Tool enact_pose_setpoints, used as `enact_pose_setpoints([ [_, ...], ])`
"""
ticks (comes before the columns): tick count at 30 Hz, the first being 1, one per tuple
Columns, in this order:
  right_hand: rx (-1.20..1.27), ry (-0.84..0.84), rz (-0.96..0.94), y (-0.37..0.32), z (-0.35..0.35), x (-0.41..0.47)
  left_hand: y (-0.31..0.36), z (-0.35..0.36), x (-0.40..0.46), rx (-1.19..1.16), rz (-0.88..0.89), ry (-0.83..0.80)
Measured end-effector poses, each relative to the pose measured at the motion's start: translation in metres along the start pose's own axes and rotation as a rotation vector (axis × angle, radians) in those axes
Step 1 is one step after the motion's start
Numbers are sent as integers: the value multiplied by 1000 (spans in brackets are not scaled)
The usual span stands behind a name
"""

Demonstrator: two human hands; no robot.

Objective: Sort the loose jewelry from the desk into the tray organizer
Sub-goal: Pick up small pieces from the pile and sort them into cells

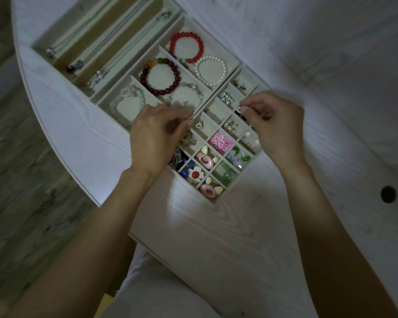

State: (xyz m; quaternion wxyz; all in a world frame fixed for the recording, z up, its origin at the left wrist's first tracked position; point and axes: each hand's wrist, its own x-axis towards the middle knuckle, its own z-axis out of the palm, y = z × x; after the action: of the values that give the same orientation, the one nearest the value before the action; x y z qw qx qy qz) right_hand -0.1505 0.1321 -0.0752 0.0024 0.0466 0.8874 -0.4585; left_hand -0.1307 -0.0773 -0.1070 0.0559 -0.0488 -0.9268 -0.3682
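A cream tray organizer (230, 191) lies on the white desk, its compartments filled with jewelry. Bead bracelets, among them a red bracelet (187, 47) and a pearl bracelet (211, 70), fill the larger cells. Small cells hold colourful earrings such as a pink flower (219, 140) and a white daisy piece (195, 174). My left hand (156, 138) hovers over the small cells with fingertips pinched near a heart-shaped earring (198, 125). My right hand (276, 125) pinches a small dark earring (240, 109) above a small cell at the tray's right side.
Long slots at the tray's far left hold necklaces (97, 76). The white desk (239, 237) has a round cable hole (388, 194) at right. Its curved left edge drops to a wooden floor (21, 180). My lap shows below the desk's near edge.
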Motion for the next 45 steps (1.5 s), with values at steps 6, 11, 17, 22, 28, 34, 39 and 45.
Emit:
enact_pose_setpoints([
  [6,-74,-27,-48,-1,16,-2,-4,2,-2,-41,-41,7],
  [11,-198,3,-141,-10,19,10,-4,0,-1,-43,-54,-1],
  [17,-272,-135,-194,-13,28,4,-6,1,-3,-38,-74,15],
  [22,-377,-152,-230,-9,39,-6,-6,2,-3,-38,-72,20],
  [28,-417,-117,-237,-12,38,-13,-6,1,-3,-27,-64,23],
  [34,-644,-70,-281,-26,41,-18,-7,-2,-2,-41,-48,-9],
  [39,-812,-116,-210,-37,48,-15,-14,-14,-5,-58,4,-70],
  [45,-738,-132,-160,-38,53,-13,-17,-16,-14,-89,-9,-72],
])
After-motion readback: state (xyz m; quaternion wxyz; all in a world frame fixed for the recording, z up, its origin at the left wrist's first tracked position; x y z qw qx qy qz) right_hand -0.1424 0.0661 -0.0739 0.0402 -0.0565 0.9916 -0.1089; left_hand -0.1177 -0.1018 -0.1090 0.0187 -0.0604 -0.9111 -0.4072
